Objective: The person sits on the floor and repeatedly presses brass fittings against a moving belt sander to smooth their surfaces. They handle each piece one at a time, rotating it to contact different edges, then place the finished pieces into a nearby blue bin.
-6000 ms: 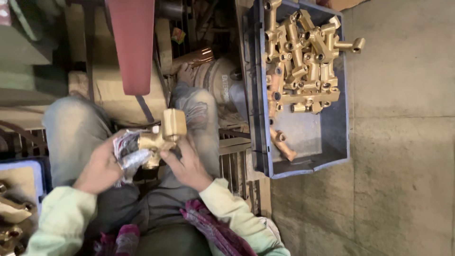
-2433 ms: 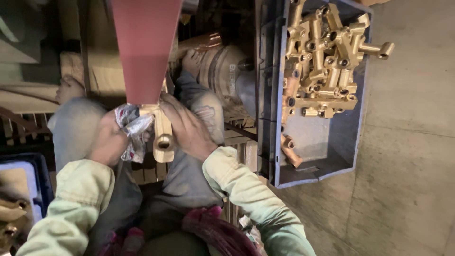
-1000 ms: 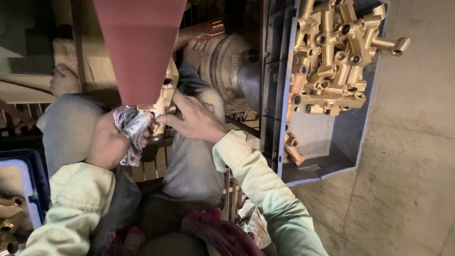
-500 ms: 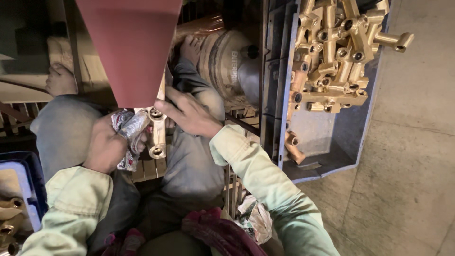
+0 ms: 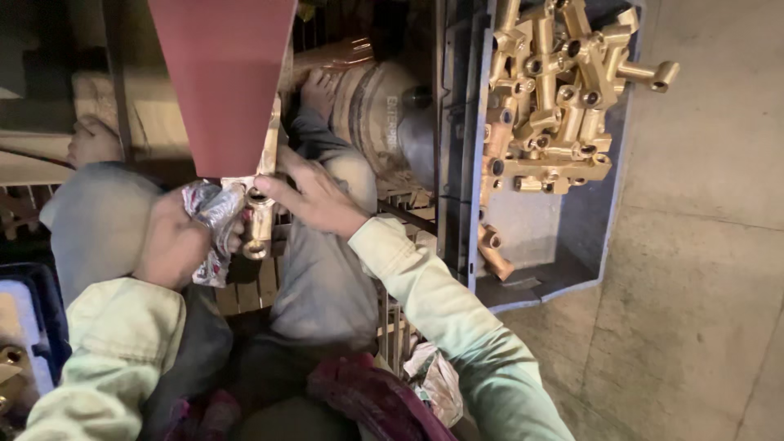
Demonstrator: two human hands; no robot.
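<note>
Clamped in the left hand (image 5: 175, 245) with a crumpled rag (image 5: 214, 220), a brass fitting (image 5: 260, 214) meets the red sanding belt (image 5: 222, 82); the right hand's (image 5: 314, 196) open fingers steady it.

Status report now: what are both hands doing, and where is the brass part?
Left hand grips brass fitting through a crumpled rag. Right hand steadies it at the red belt. Nothing in the way.

My left hand (image 5: 171, 245) is curled into a closed grip, wrist bent; my right hand (image 5: 314, 196) reaches leftward, fingers (image 5: 273, 186) extended.
</note>
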